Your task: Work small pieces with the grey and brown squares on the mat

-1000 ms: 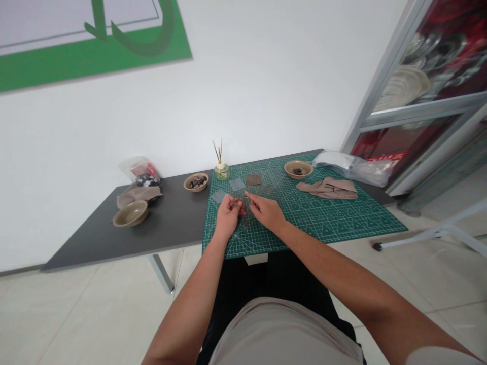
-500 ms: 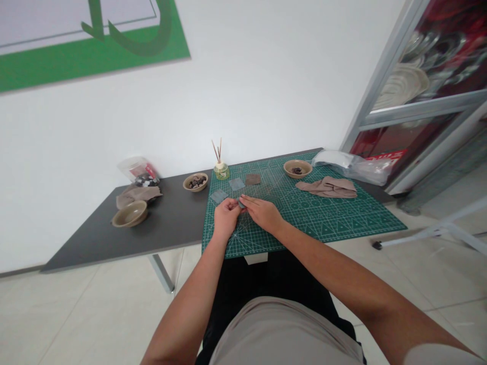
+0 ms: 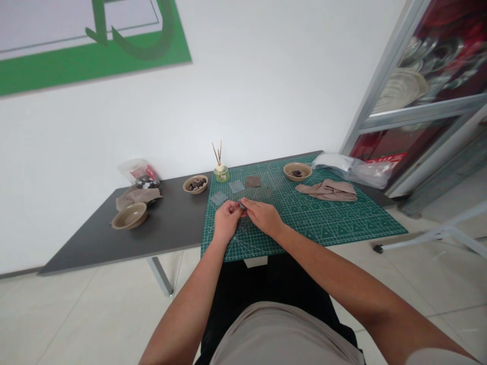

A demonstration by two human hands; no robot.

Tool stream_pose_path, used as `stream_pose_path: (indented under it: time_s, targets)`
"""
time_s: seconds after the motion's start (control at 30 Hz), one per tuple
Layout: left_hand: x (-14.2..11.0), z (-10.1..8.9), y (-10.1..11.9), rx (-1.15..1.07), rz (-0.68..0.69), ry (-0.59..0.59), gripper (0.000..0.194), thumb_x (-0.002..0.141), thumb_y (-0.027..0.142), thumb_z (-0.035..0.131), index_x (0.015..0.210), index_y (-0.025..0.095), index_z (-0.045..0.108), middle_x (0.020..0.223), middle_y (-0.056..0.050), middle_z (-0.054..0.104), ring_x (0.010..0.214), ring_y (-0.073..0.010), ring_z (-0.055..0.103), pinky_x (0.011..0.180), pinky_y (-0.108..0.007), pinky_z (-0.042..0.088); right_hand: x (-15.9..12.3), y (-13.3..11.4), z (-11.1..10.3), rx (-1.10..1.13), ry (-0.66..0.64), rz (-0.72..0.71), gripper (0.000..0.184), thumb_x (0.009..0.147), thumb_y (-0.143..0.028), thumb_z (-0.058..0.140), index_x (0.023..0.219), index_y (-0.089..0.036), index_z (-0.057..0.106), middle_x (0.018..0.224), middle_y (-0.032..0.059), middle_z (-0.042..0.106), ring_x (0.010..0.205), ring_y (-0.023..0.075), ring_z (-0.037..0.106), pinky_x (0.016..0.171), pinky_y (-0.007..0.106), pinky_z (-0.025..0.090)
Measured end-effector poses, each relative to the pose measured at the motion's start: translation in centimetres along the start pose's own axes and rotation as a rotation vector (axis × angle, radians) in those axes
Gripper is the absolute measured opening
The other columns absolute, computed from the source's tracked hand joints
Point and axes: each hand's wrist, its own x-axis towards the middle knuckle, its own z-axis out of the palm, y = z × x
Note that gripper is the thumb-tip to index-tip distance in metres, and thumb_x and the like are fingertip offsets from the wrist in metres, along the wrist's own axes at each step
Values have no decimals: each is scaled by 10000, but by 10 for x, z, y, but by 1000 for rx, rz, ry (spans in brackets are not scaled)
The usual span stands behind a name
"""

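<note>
My left hand (image 3: 227, 221) and my right hand (image 3: 264, 215) meet over the green cutting mat (image 3: 323, 215), fingertips together. Pinched between them is a small grey piece (image 3: 242, 205) like a bit of sandpaper sheet, mostly covered by my fingers. Whether something smaller sits inside it, I cannot tell. Just beyond my left fingers lies a grey square sheet (image 3: 219, 198). Another grey square (image 3: 237, 186) and a brown square (image 3: 252, 181) lie flat farther back.
A bowl of stones (image 3: 195, 184) and a reed diffuser (image 3: 221, 172) stand near the wall. Another bowl (image 3: 298, 171) holds a few dark stones, with a crumpled brown cloth (image 3: 330, 190) beside it. A tilted bowl (image 3: 130, 216), a cloth (image 3: 137, 196) and plastic bags (image 3: 353, 167) occupy the sides.
The view has tilted slightly, so the scene sits a little lower. My hands keep their place over the mat, still closed around the small grey piece.
</note>
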Motion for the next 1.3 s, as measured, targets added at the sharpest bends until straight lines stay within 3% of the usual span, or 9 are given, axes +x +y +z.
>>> stream_pose_path:
  time_s: [0.1, 0.23, 0.4, 0.57, 0.87, 1.13, 1.3]
  targets:
    - [0, 0, 1, 37, 11, 16, 162, 678, 259, 745, 714, 182, 606, 604, 36, 652, 573, -146, 662, 627, -291, 572, 0, -1, -1, 2, -14, -18, 433, 926, -98, 478, 1331, -178, 607, 1350, 90, 628, 1215, 200, 629, 1029, 352, 534]
    - [0, 2, 1, -84, -5, 29, 243, 669, 321, 768, 771, 187, 593, 718, 3, 708, 634, -159, 690, 688, -336, 592, 1, -2, -1, -21, -15, 68, 427, 937, -122, 480, 1346, -173, 593, 1291, 100, 670, 1124, 213, 684, 961, 357, 572]
    - [0, 2, 2, -23, 13, 30, 205, 676, 287, 753, 729, 192, 580, 636, 30, 668, 613, -154, 679, 666, -315, 586, 0, -1, 1, -16, -9, 1, 447, 935, -113, 473, 1361, -192, 583, 1343, 90, 636, 1195, 203, 642, 992, 335, 550]
    - [1, 2, 2, -118, -7, 25, 302, 650, 346, 789, 775, 188, 563, 709, 4, 702, 635, -160, 690, 692, -333, 585, 0, -2, 0, -53, -47, 89, 428, 941, -156, 479, 1357, -153, 579, 1227, 103, 708, 1018, 212, 720, 888, 327, 583]
    - [2, 1, -1, -115, 46, 5, 280, 703, 355, 759, 798, 199, 547, 740, 2, 698, 656, -160, 694, 719, -338, 587, 1, -5, -5, -47, -80, 103, 408, 948, -178, 475, 1333, -135, 603, 1150, 113, 738, 974, 222, 726, 856, 321, 569]
    - [2, -1, -1, -121, 113, -20, 292, 776, 372, 708, 987, 211, 585, 670, 20, 669, 582, -157, 669, 589, -302, 579, 3, -4, -8, -31, -13, 207, 414, 958, -190, 447, 1343, -166, 599, 1126, 82, 750, 947, 198, 727, 828, 289, 554]
    - [3, -1, -3, -160, 91, -49, 309, 710, 318, 759, 952, 195, 611, 727, -7, 705, 664, -169, 699, 685, -338, 600, 4, -5, -9, -6, -6, 229, 411, 958, -188, 447, 1338, -173, 603, 1136, 75, 747, 949, 193, 724, 824, 280, 547]
